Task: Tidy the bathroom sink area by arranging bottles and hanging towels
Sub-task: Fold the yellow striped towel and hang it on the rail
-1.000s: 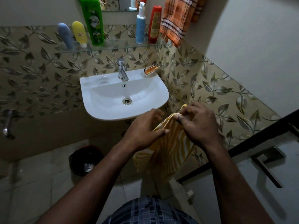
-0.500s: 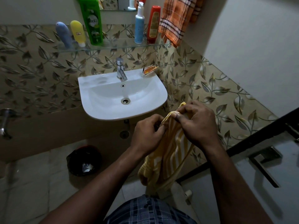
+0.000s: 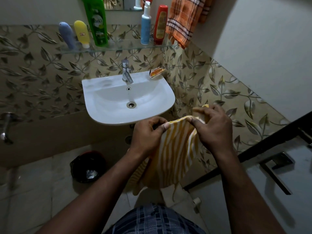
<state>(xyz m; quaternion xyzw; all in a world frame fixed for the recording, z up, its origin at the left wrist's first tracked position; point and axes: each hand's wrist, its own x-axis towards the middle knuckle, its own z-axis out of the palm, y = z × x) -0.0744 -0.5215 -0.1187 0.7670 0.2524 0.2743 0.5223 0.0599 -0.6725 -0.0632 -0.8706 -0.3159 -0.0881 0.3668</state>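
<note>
Both hands hold a yellow-and-white striped towel (image 3: 172, 149) in front of the body, below and to the right of the sink (image 3: 108, 107). The left hand (image 3: 148, 132) pinches the towel's top edge between thumb and curled fingers; the right hand (image 3: 212, 127) pinches the same edge a little further right, thumb on the near side and fingers folded over the far side. The cloth is stretched short between the two grips and hangs down loosely beneath them.

The white sink is fixed to the leaf-patterned wall, its bowl dry-looking and holding nothing but the drain (image 3: 131, 104). A tap (image 3: 126, 73) stands at the back rim, and a small orange packet (image 3: 157, 72) lies on the rim's right corner.

Above it, a glass shelf (image 3: 118, 47) carries five containers in a row: a blue tube (image 3: 66, 35) and a yellow tube (image 3: 81, 33), both standing on their caps and touching, a tall green bottle (image 3: 96, 21) just beside them, then, well apart, a blue-and-white pump bottle (image 3: 146, 26) and a red bottle (image 3: 160, 25) close together. An orange checked towel (image 3: 184, 19) hangs at the shelf's right end.

On the floor to the left sits a dark bin (image 3: 87, 166) lined with a black bag, with some pale crumpled rubbish inside.
</note>
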